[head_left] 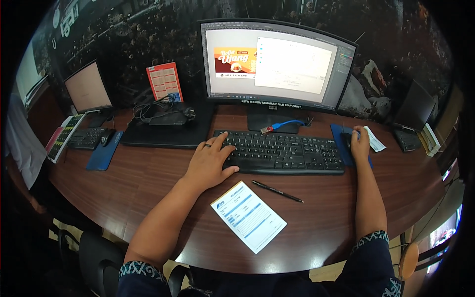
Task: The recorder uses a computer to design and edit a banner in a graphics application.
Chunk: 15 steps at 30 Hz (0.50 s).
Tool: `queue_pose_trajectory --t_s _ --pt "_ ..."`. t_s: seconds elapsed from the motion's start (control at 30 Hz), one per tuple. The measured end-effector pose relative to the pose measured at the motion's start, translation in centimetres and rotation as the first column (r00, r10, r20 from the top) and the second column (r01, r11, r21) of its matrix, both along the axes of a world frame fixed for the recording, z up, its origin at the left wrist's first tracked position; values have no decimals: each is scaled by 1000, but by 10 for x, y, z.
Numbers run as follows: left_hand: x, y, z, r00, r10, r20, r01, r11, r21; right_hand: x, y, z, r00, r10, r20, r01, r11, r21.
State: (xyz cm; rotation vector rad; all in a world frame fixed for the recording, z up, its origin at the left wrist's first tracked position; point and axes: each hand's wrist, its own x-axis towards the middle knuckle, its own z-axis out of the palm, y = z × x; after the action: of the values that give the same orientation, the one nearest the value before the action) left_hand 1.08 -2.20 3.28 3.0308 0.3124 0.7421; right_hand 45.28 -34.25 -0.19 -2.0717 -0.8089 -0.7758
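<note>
My left hand (212,161) rests on the left end of the black keyboard (289,153), fingers spread over the keys and the thumb by the front edge. A dark ring sits on one finger. At the keyboard's right, my right hand (360,143) is curled over a black computer mouse (346,140) on a blue mouse pad (339,130); the hand covers part of the mouse. The large monitor (277,105) behind the keyboard shows design software with a colourful banner and a white window. Below the keyboard lie a printed form pad (249,218) and a black pen (277,191).
Left of the keyboard, a closed black laptop (163,138) bears coiled cables with an adapter, and a red calendar (165,82) stands behind. A blue cable (284,124) lies under the monitor. Other screens (89,88) stand at both sides. A person in a light shirt (28,143) is at far left.
</note>
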Motion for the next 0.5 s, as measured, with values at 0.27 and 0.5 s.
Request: queue_pose_trajectory --t_s 0.27,0.5 --pt "-2 -3 6 935 284 -211 -314 941 -128 -16 17 -4 997 23 -75 -33 989 -144" --pt "0 -7 9 914 325 -244 -363 923 -129 -17 18 0 995 -24 -93 10 987 -158"
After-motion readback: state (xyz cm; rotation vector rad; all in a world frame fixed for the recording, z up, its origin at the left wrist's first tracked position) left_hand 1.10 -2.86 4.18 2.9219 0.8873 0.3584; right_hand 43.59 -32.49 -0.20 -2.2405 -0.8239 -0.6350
